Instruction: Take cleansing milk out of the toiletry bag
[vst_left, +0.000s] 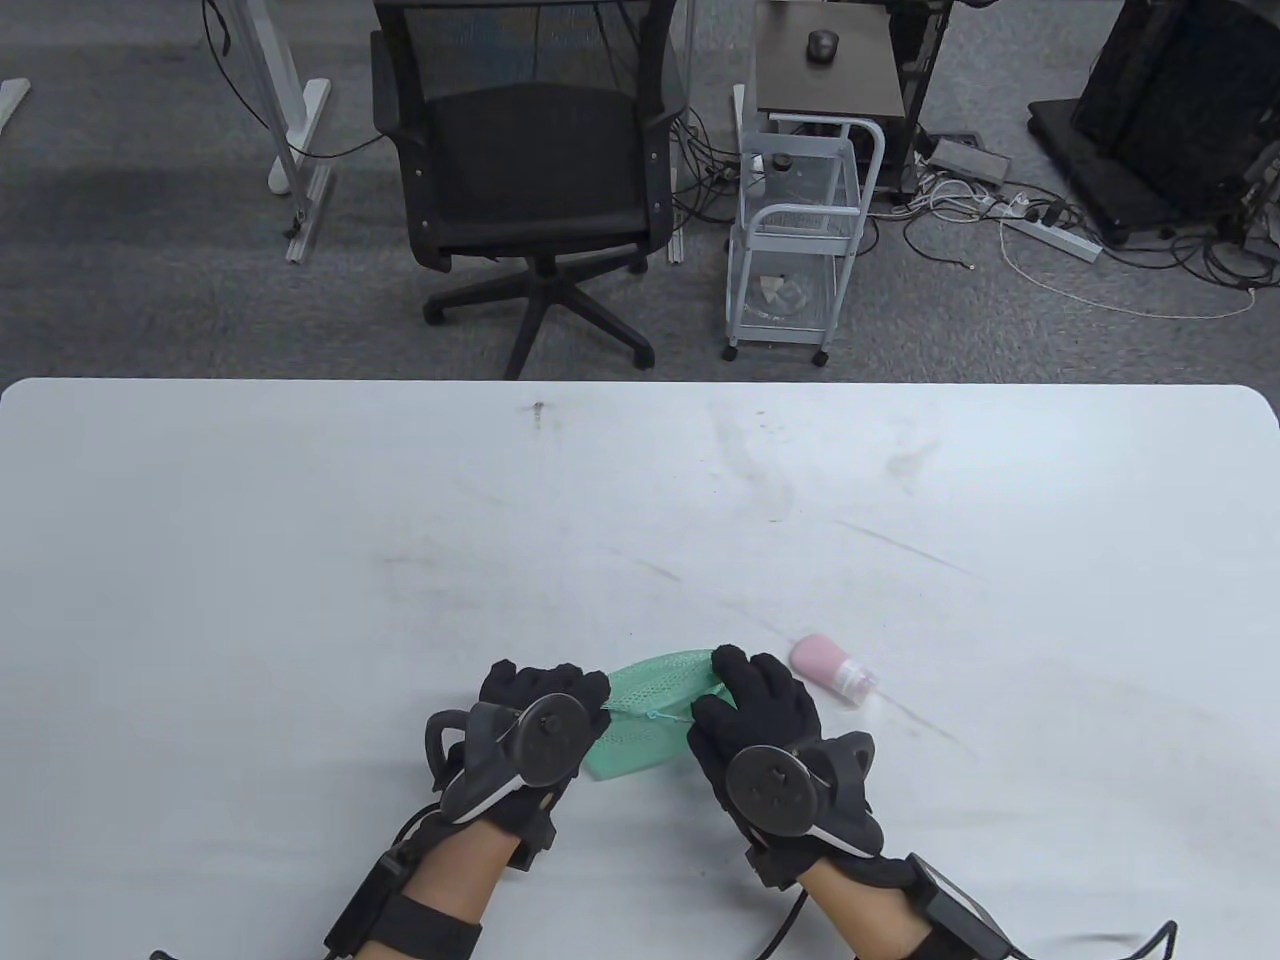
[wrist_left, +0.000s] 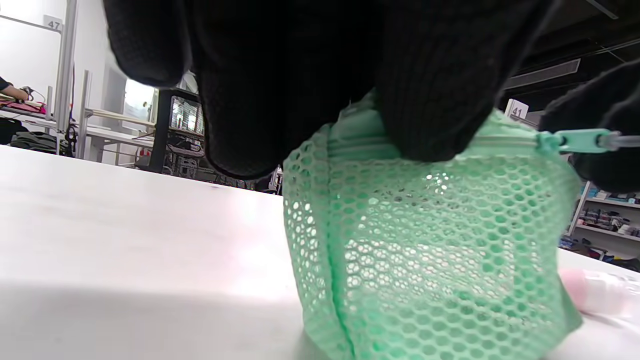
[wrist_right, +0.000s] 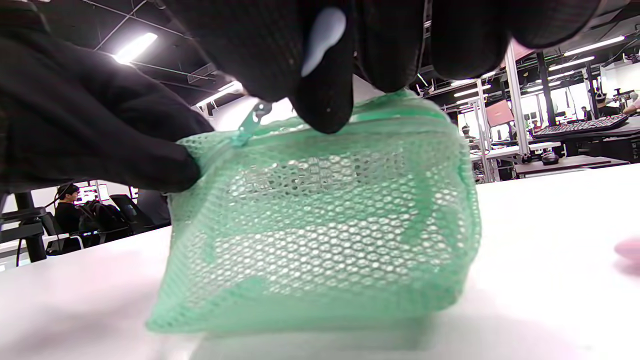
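Note:
A green mesh toiletry bag (vst_left: 645, 715) stands on the white table (vst_left: 400, 560) near the front edge, between both hands. My left hand (vst_left: 545, 700) grips the bag's top at its left end (wrist_left: 425, 220). My right hand (vst_left: 745, 700) holds the bag's top at its right end (wrist_right: 325, 230), with fingers by the green zipper pull (wrist_right: 252, 120). The pull also shows in the left wrist view (wrist_left: 580, 141). A pink cleansing milk bottle (vst_left: 833, 671) with a clear cap lies on the table just right of my right hand, outside the bag. The bag looks empty through the mesh.
The table's far edge (vst_left: 640, 385) runs across the middle of the table view. Beyond it stand a black office chair (vst_left: 535, 170) and a white wire cart (vst_left: 800, 240) on the carpet.

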